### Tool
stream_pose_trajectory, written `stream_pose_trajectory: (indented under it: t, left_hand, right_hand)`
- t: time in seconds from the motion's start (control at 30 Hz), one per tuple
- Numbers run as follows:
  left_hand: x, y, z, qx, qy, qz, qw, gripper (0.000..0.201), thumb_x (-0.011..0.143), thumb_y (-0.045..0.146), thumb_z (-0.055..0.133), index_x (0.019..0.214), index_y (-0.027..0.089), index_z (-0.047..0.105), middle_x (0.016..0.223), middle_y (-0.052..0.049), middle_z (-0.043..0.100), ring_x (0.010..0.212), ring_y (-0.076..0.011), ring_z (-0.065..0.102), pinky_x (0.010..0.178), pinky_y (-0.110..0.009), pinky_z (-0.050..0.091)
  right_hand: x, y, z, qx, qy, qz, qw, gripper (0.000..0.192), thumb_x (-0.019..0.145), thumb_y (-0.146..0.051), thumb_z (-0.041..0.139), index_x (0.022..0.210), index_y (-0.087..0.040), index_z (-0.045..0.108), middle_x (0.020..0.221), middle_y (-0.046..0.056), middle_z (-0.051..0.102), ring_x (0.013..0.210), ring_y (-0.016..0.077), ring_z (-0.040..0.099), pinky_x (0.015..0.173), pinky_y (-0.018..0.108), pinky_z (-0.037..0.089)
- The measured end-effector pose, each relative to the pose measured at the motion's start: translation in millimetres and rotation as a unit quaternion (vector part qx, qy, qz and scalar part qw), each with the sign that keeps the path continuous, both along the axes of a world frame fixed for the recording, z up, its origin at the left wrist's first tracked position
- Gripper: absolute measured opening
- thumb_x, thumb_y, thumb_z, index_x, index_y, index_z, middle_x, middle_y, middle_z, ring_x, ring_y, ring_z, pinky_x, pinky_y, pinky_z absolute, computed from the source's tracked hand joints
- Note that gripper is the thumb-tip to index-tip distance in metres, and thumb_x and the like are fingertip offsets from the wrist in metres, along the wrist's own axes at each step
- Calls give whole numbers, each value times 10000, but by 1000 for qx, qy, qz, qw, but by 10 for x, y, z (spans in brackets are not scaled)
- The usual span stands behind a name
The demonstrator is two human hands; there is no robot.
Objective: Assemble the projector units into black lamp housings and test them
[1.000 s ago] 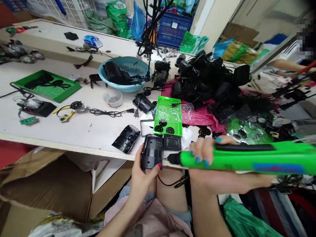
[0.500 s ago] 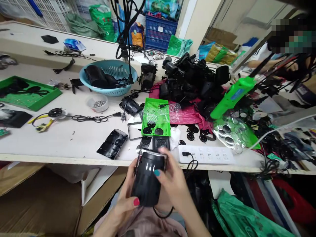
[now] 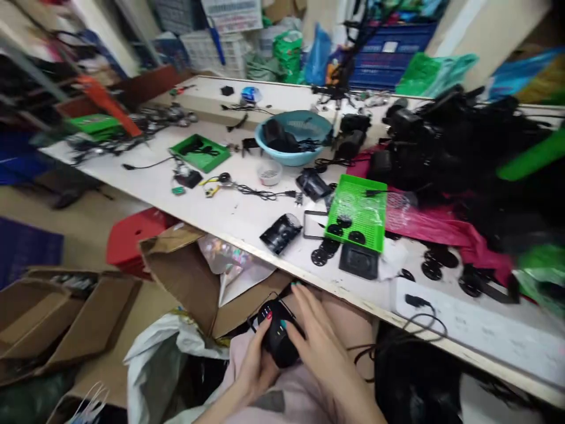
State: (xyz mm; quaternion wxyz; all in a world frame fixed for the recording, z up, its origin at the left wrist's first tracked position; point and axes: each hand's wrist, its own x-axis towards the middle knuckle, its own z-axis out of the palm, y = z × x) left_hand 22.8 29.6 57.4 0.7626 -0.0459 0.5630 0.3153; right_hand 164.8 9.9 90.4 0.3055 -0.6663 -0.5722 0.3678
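Over my lap, below the bench edge, is a black rounded plastic housing [image 3: 279, 338] with a thin bracket at its far end. My left hand [image 3: 256, 364] is wrapped round its left side, thumb on top. My right hand [image 3: 315, 330] holds the right side, its thumb on the housing and its fingers reaching along toward the bracket. A dark cord [image 3: 364, 356] shows to the right of my right hand. On the bench ahead lie an open black housing half [image 3: 281, 234], a black rectangular frame [image 3: 312, 225] and a square black part [image 3: 358, 261].
A green perforated tray [image 3: 373, 227] holds black discs. Behind it are a blue basket [image 3: 293, 158], a small tub [image 3: 269, 173] and a heap of black units [image 3: 441, 141]. A white power strip [image 3: 477, 330] lies right. Cardboard boxes [image 3: 176, 282] and a white sack [image 3: 152, 347] stand at left.
The view has swung left. Both hands have brought the housing down from the bench edge to my lap, and it is turned and tilted with its bracket end pointing away.
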Motion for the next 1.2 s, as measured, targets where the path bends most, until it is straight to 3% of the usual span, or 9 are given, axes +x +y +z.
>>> stream_pose_trajectory:
  t: [0.07,0.13,0.23,0.3,0.4,0.47,0.57,0.83,1.2]
  left_hand:
    - [8,-1,26,-1,-50,49,998,178,866,263,647,925,126,744,734,-81,757,872,-265,744,839,-373,592]
    - [14,-19,47,13,-69,66,995,202,905,262,599,934,116,734,742,-83,759,848,-251,745,852,-364,589]
    - [21,-82,30,16,-89,37,995,235,931,293,573,856,122,716,690,-72,746,723,-224,735,849,-353,587]
    - [18,-130,-6,20,-103,16,994,234,938,314,572,859,141,709,714,-63,758,721,-217,735,853,-342,584]
    - [-9,-199,-61,27,-129,-19,991,255,938,360,567,978,154,712,831,-77,786,884,-252,748,874,-355,577]
    - [-52,-243,-82,26,-152,-55,986,350,924,426,574,1097,150,704,911,-106,788,977,-293,736,889,-397,572]
    - [-145,-311,-90,28,-185,-107,976,509,898,521,580,1245,157,661,1002,-136,780,1042,-338,716,912,-457,556]
    - [-332,-461,-124,72,-224,-153,960,586,929,528,514,1336,114,588,1032,-155,773,1048,-335,709,988,-489,515]
    - [-413,-531,-213,78,-275,-152,946,580,924,530,530,1338,128,586,1099,-159,754,1015,-325,714,991,-505,515]
  right_hand:
    - [46,-64,125,80,-29,7,996,522,979,-254,434,1494,-192,384,1518,131,451,1423,273,400,1150,496,396]
    - [96,-198,303,128,-23,13,991,360,994,-268,427,1334,-229,539,1313,94,622,1226,229,581,1012,382,503]
    - [88,-506,429,20,17,72,997,255,990,-333,437,864,-227,631,812,18,682,739,173,650,652,279,501]
    - [10,-720,281,-107,34,83,990,337,974,-416,451,738,-228,600,693,7,653,657,189,631,610,299,474]
    - [-194,-925,-259,-158,45,-65,984,321,844,-540,615,948,-240,662,882,62,714,859,303,683,800,441,532]
    - [-365,-944,-657,-49,115,-190,974,616,664,-537,785,1172,-238,610,1177,119,673,1174,377,602,992,532,486]
    - [-601,-870,-1012,55,225,-226,946,911,586,-497,836,1367,-217,461,1361,157,576,1290,349,542,1064,507,470]
    - [-771,-972,-963,110,240,-220,939,882,662,-379,841,1403,-184,405,1402,160,562,1278,293,571,1113,464,446]
    - [-825,-1022,-1023,136,228,-229,936,845,643,-400,853,1353,-168,458,1343,173,611,1264,320,585,1106,508,451]
